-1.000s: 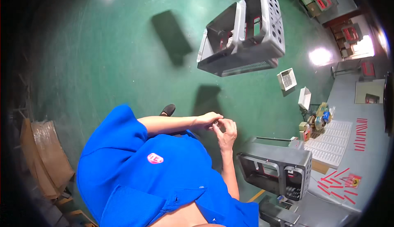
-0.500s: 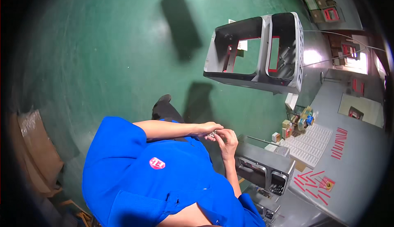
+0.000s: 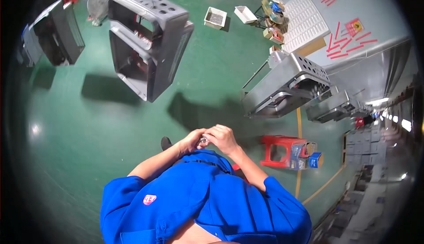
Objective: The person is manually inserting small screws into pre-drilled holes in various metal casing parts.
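Observation:
My left hand [image 3: 192,141] is cupped in front of my waist around a small cluster of shiny metal pieces [image 3: 203,140], too small to name surely. My right hand [image 3: 222,138] meets it from the other side. Its thumb and fingertips are pinched together at the pieces; whether one is between them cannot be made out. The nearest large thing beyond the hands is a grey metal casing [image 3: 269,96] with round holes in its end. Another grey casing [image 3: 170,41], with two large openings, hangs farther off to the left.
Right of me stands a red plastic stool [image 3: 276,144] beside a blue box [image 3: 315,160]. A white bin of small parts [image 3: 215,18] rests on the green floor ahead. Red strips [image 3: 346,45] and a white slotted tray [image 3: 304,23] lie on the grey table. More casings [image 3: 57,34] are far left.
My view has swung to the right: the hanging casing now appears at the left, and the red stool has come into view. Both hands stay together around the small metal pieces.

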Tool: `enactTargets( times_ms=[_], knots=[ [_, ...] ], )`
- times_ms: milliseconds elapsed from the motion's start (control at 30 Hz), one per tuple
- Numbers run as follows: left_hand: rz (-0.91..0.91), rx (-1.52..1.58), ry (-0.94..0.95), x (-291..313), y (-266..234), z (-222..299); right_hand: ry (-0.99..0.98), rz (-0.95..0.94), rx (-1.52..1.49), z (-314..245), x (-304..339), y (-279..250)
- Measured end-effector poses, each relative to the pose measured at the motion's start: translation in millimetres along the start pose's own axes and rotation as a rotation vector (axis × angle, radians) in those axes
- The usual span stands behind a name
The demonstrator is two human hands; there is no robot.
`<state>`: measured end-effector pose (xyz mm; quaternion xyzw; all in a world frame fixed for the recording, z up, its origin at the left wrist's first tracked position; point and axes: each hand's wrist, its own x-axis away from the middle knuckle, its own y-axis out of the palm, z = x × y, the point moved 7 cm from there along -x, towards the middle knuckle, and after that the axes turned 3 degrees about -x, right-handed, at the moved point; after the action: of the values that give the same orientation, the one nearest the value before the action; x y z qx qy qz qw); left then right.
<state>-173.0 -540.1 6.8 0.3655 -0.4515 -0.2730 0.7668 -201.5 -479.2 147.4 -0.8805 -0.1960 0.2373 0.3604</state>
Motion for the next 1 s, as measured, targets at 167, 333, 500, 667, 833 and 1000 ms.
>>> enactTargets(
  times_ms=[167, 333, 500, 667, 833, 1000],
  knots=[
    [-0.103, -0.118, -0.064, -69.3, 73.5, -22.9, 0.218, 0.366, -0.005, 51.4, 80.4, -75.8],
    [-0.139, -0.126, -0.186, -132.0, 147.1, -78.1, 0.579, 0.648, -0.314, 114.2, 186.8, -121.9],
    [-0.156, -0.147, -0.243, -184.6, 184.1, -128.4, 0.679, 0.772, -0.341, 136.2, 251.2, -163.7],
    [-0.089, -0.281, -0.233, -213.6, 204.6, -139.8, 0.724, 0.825, -0.550, 157.4, 289.1, -181.4],
    [-0.071, -0.370, -0.249, -249.3, 227.7, -132.1, 0.724, 0.892, -0.458, 191.6, 303.5, -203.3],
    [-0.094, -0.433, -0.279, -311.3, 257.2, -118.4, 0.726, 0.915, -0.374, 236.2, 305.9, -246.1]
  ],
)
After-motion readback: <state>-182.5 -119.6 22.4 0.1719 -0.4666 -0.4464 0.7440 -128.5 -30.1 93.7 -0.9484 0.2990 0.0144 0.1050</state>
